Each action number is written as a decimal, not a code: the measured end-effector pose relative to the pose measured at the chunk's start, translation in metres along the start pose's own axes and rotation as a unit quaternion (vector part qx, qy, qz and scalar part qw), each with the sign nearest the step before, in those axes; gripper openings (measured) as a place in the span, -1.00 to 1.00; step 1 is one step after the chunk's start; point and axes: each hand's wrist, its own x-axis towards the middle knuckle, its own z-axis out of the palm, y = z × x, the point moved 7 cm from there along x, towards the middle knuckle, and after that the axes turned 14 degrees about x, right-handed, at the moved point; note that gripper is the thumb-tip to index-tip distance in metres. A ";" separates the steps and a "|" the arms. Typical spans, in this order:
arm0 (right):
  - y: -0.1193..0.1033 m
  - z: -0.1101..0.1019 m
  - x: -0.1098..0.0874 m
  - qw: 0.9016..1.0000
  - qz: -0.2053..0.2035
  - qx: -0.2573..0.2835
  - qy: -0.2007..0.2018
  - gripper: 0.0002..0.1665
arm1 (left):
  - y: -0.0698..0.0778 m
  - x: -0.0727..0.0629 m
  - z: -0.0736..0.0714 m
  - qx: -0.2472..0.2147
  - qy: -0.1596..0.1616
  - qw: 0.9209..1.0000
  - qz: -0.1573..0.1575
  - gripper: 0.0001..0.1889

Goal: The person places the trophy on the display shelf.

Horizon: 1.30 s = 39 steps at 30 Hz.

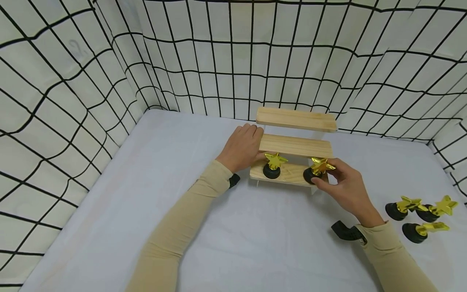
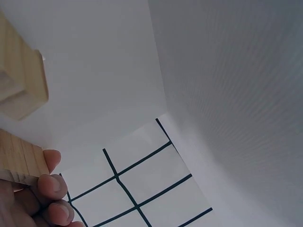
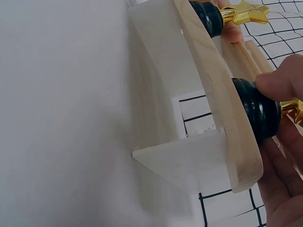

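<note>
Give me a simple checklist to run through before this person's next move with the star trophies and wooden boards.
1. Left hand holds the middle board: ok, at its left end.
2. Right hand holds the right trophy: ok, thumb on its black base.
3. Right trophy's full weight on the lowest board: cannot tell, as the hand holds it.
4. Left trophy upright on that same board: ok.
5. Right hand free to fetch one of the three other trophies: not ok, it is occupied.
</note>
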 end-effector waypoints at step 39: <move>0.005 -0.001 -0.001 0.999 0.019 0.032 0.027 -0.51 | 0.000 0.000 -0.001 -0.008 0.003 1.000 -0.007 -0.25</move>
